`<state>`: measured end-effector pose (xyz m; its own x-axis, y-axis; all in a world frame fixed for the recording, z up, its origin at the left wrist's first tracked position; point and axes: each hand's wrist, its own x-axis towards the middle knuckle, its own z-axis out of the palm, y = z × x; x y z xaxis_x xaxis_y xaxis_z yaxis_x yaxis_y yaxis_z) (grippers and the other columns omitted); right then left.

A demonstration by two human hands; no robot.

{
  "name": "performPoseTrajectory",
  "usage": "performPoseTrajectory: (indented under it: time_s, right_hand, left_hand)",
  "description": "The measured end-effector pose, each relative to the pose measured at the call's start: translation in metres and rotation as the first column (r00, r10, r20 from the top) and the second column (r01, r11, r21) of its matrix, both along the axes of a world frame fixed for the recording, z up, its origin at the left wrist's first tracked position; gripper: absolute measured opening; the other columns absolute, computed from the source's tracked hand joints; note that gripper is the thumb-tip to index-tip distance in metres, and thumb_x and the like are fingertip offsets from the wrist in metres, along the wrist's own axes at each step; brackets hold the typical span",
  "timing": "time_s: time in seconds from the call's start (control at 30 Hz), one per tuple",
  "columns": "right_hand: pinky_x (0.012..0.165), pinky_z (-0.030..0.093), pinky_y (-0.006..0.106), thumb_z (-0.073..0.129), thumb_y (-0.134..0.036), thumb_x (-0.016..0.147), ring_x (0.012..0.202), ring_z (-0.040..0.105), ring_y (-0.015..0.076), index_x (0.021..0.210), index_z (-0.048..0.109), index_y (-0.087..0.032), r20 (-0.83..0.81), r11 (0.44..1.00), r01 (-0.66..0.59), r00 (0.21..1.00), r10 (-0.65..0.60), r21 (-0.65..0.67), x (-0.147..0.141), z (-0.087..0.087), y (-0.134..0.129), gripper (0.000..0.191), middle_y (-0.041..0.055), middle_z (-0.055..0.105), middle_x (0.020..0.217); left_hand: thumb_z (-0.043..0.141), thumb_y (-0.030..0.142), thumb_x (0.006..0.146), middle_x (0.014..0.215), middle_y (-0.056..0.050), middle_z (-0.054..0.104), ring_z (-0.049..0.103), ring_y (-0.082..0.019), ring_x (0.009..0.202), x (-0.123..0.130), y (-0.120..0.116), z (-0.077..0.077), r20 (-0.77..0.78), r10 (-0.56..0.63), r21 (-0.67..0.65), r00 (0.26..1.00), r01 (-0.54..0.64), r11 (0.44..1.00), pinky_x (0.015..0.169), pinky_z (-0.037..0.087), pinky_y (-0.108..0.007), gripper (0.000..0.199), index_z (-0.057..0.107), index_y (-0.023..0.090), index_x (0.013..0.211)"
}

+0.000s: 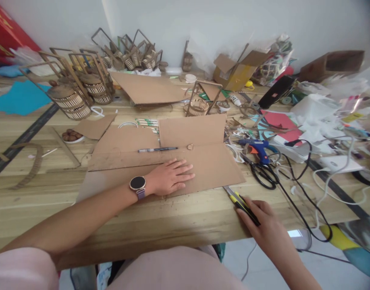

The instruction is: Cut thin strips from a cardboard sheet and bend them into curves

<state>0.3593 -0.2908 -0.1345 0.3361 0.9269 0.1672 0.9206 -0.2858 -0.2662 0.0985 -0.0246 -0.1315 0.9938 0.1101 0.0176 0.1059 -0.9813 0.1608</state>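
My left hand (170,177) lies flat with spread fingers on a brown cardboard sheet (215,169) near the table's front edge. A dark watch (138,183) is on that wrist. In my right hand (260,213) is a yellow and black utility knife (241,203), its blade tip at the sheet's front edge; whether it touches the cardboard I cannot tell. Beyond my left hand, a pen (157,149) rests on the cardboard, with a small brown scrap (190,147) to its right. A folded-up flap (192,129) stands behind them.
Black-handled scissors (265,175) and a blue glue gun (257,149) lie right of the cardboard among cables. Several small bamboo baskets (71,100) with tall handles stand at the back left. A bowl of walnuts (72,136) sits at left. Cardboard boxes (242,70) line the wall.
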Motion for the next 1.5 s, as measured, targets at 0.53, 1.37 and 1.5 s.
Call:
performPoseTrajectory:
  time_s: [0.53,1.37,1.5]
  right_hand:
    - [0.082,0.056,0.037,0.044,-0.054,0.094,0.091,0.067,0.024,0.12,0.064,-0.022,-0.024,0.998,0.033,0.999,-0.032,0.054,-0.022,0.001,0.015,0.046,0.009,0.063,0.101]
    - [0.082,0.056,0.04,0.04,-0.052,0.097,0.091,0.065,0.0253,0.122,0.061,-0.018,0.062,0.993,-0.077,0.995,0.072,0.084,-0.031,-0.003,0.026,0.047,0.0108,0.062,0.098]
    - [0.083,0.056,0.042,0.04,-0.05,0.097,0.091,0.065,0.0263,0.122,0.061,-0.016,0.069,0.993,-0.093,0.994,0.088,0.075,-0.037,-0.002,0.032,0.047,0.0118,0.062,0.098]
  left_hand:
    - [0.026,0.048,0.105,0.161,-0.002,0.028,0.021,-0.027,0.15,0.005,-0.003,0.0,0.021,0.009,-0.004,1.0,-0.009,1.0,0.121,0.014,-0.046,0.052,0.037,0.028,0.151]
    - [0.025,0.046,0.105,0.161,-0.001,0.028,0.02,-0.027,0.15,0.014,-0.009,0.0,0.029,0.112,-0.042,0.993,-0.111,0.993,0.121,0.015,-0.046,0.05,0.04,0.028,0.15]
    - [0.025,0.046,0.105,0.162,-0.001,0.028,0.02,-0.026,0.15,0.013,-0.009,-0.001,0.033,0.116,-0.036,0.993,-0.114,0.993,0.121,0.015,-0.046,0.05,0.04,0.028,0.15]
